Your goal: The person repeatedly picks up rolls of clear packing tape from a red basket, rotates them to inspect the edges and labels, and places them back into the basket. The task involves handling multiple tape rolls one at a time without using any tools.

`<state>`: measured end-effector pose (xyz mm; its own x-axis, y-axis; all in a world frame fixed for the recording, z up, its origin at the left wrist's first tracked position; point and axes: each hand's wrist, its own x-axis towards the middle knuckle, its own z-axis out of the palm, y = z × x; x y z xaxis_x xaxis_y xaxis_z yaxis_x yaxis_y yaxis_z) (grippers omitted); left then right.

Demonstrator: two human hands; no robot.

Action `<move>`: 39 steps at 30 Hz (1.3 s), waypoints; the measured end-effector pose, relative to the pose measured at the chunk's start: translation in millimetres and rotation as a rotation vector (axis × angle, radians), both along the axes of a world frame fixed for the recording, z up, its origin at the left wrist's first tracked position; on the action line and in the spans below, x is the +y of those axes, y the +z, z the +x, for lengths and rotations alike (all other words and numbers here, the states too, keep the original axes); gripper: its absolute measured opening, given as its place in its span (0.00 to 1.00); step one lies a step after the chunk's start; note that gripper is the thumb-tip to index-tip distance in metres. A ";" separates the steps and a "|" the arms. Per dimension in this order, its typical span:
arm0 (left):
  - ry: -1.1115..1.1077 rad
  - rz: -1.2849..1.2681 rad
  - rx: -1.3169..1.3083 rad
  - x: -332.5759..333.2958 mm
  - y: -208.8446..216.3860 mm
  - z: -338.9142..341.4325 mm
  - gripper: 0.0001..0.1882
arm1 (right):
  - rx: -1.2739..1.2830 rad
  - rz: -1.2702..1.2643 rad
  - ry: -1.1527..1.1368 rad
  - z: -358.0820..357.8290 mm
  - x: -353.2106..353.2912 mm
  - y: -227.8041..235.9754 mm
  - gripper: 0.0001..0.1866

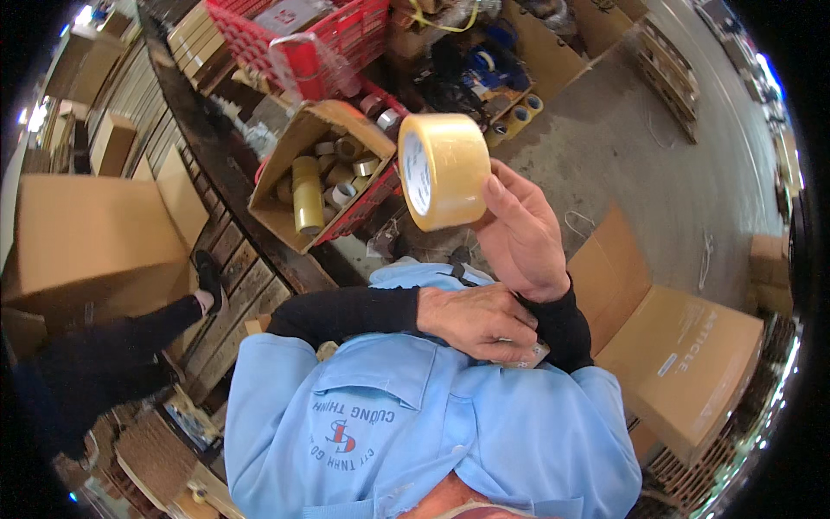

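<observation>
The grey concrete floor (596,138) spreads ahead, and on the right stands an open cardboard carton (683,363). In my judgement, the main danger is a drop: a roll falling to this floor could run away or get a dented edge. A smaller cardboard box (275,218), filled with other tape rolls (308,203), sits to the left; a fallen roll could mix with them there.

The cause would be the hold. The right hand (526,229) grips the roll of clear yellowish packing tape (462,169) only at its right end, thumb on the near side, fingers mostly hidden behind. The smooth film may slip. The left hand (480,320) lies across the right forearm, fingers bent over a pale item (532,355); I cannot tell if they grip it. This crossing might disturb the raised arm.

The roll is in the air, just right of the box in the view. Its open round face looks left; the axis through its core runs roughly left to right, and its longer dimension, the diameter, stands nearly upright.
</observation>
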<state>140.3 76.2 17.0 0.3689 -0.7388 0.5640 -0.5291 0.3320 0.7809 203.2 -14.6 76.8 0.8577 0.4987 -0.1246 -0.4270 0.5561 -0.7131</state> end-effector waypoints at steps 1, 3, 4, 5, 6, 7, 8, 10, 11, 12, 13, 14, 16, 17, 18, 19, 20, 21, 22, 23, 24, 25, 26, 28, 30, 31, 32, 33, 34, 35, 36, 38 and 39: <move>0.033 -0.015 -0.004 4.8 4.5 -3.1 0.11 | 0.029 -0.006 0.033 -3.7 0.8 -1.9 0.20; 0.253 -0.127 -0.217 21.5 13.0 -0.6 0.08 | -0.059 -0.108 0.069 -3.8 1.7 0.1 0.23; 0.332 -0.134 -0.233 38.9 18.8 -1.8 0.06 | -0.072 -0.128 0.077 -6.9 3.1 3.0 0.23; 0.428 -0.197 -0.276 57.7 19.7 -5.2 0.06 | -0.086 -0.149 0.083 -8.9 5.5 4.2 0.23; 0.535 -0.257 -0.316 75.8 20.2 -9.5 0.10 | -0.095 -0.149 0.100 -7.7 7.7 2.9 0.23; 0.659 -0.339 -0.391 92.9 20.5 -10.3 0.19 | -0.102 -0.150 0.110 -6.2 8.2 2.0 0.24; 0.793 -0.417 -0.462 110.2 20.8 -9.0 0.28 | -0.110 -0.151 0.121 -5.0 9.4 1.4 0.24; 1.048 -0.341 -0.587 140.5 30.1 5.8 0.42 | -0.160 -0.218 0.086 -7.0 16.6 1.3 0.22; 1.125 -0.261 -0.569 146.5 34.8 10.6 0.41 | -0.186 -0.250 0.073 -7.7 20.5 1.3 0.22; 1.204 -0.169 -0.558 153.6 42.1 14.6 0.41 | -0.211 -0.278 0.086 -7.2 24.3 2.8 0.22; 1.244 -0.125 -0.482 155.3 46.4 15.2 0.35 | -0.236 -0.307 0.097 -7.2 27.5 4.3 0.22; 1.275 -0.060 -0.400 156.4 52.5 13.2 0.29 | -0.261 -0.335 0.108 -7.5 30.2 5.2 0.22; 1.308 0.049 -0.298 162.0 60.7 13.4 0.27 | -0.299 -0.374 0.141 -7.6 34.7 6.9 0.22; 1.290 0.073 -0.290 166.3 59.7 13.9 0.26 | -0.317 -0.394 0.156 -8.1 36.9 7.6 0.22; 1.271 0.097 -0.283 170.7 58.5 15.0 0.26 | -0.335 -0.409 0.152 -9.0 40.2 7.9 0.22; 1.253 0.122 -0.275 175.0 57.3 16.0 0.27 | -0.353 -0.425 0.147 -10.1 43.6 8.2 0.21; 1.254 0.113 -0.245 175.7 58.6 16.5 0.25 | -0.370 -0.440 0.141 -10.1 46.5 7.9 0.21; 1.256 0.115 -0.216 176.8 59.7 16.7 0.23 | -0.398 -0.476 0.149 -9.4 47.2 6.7 0.20; 1.258 0.118 -0.186 178.2 60.8 16.7 0.21 | -0.426 -0.512 0.155 -8.4 46.9 4.4 0.20; 1.264 0.136 -0.158 180.4 62.2 15.6 0.19 | -0.454 -0.548 0.160 -7.7 47.2 2.1 0.19; 1.270 0.155 -0.129 181.8 63.1 14.7 0.18 | -0.486 -0.562 0.144 -7.6 48.1 -0.4 0.19; 1.280 0.156 -0.106 182.5 63.3 14.7 0.17 | -0.518 -0.576 0.127 -7.5 48.9 -2.9 0.19; 1.289 0.158 -0.084 183.1 63.2 15.0 0.17 | -0.550 -0.590 0.109 -7.3 49.7 -4.2 0.19; 1.300 0.161 -0.088 184.2 61.9 16.6 0.17 | -0.553 -0.589 0.103 -6.3 52.0 -3.5 0.19; 1.297 0.163 -0.141 185.7 58.3 20.3 0.17 | -0.555 -0.605 0.095 -5.4 53.6 -3.9 0.19; 1.295 0.167 -0.155 186.8 57.1 22.0 0.17 | -0.555 -0.622 0.091 -5.1 54.2 -4.9 0.19; 1.293 0.171 -0.170 187.9 56.0 23.7 0.17 | -0.554 -0.638 0.087 -4.7 54.7 -6.0 0.19; 1.290 0.174 -0.184 188.9 54.4 25.5 0.17 | -0.571 -0.656 0.082 -4.0 54.7 -7.6 0.19; 1.284 0.162 -0.197 189.5 51.8 27.7 0.17 | -0.588 -0.674 0.078 -2.8 54.4 -9.3 0.19; 1.278 0.150 -0.210 189.8 48.6 30.0 0.17 | -0.605 -0.693 0.074 -2.0 54.4 -10.5 0.19; 1.273 0.140 -0.224 190.3 46.3 32.6 0.17 | -0.582 -0.690 0.074 -1.2 54.6 -10.9 0.19; 1.251 0.143 -0.250 192.5 44.4 37.9 0.16 | -0.536 -0.683 0.074 0.2 55.1 -10.9 0.19; 1.237 0.142 -0.264 193.4 44.5 40.2 0.16 | -0.518 -0.675 0.074 0.6 55.1 -10.7 0.19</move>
<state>180.5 269.6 61.4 0.7410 -0.0431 0.6702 -0.5692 -0.5698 0.5927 203.8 40.4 66.2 0.8566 0.5157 -0.0162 0.0258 -0.0743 -0.9969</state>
